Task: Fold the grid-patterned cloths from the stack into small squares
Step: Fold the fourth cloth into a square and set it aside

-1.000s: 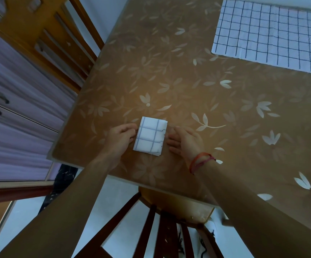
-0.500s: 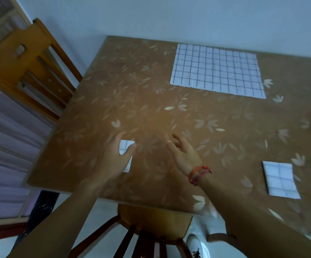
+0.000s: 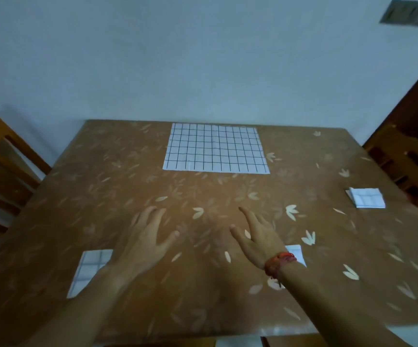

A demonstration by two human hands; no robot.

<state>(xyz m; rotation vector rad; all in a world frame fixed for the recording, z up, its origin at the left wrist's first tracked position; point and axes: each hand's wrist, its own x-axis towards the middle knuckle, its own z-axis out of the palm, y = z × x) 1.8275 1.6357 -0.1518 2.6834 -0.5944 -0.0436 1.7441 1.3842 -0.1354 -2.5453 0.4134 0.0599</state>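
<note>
Two bare hands reach out over the tabletop, which wears a brown cover printed with pale leaves. Nearest, a folded grid cloth lies by the near left edge, its right side hidden under the left forearm. The left hand is spread flat above the surface, fingers released and holding nothing. The right hand is likewise splayed and empty, its fingers pointing away; a red thread bracelet circles that wrist. Just behind the wrist a corner of a second folded cloth shows, most of it covered by the arm. Whether either palm touches the cover I cannot tell, since both are motion-blurred.

Farther out on the right, near the edge, sits a third folded square with a layer peeking out at its left side. At the far middle, close to the wall, the stack of grid-patterned cloths lies open and flat, well apart from both hands. Wooden chairs stand at the left and right.
</note>
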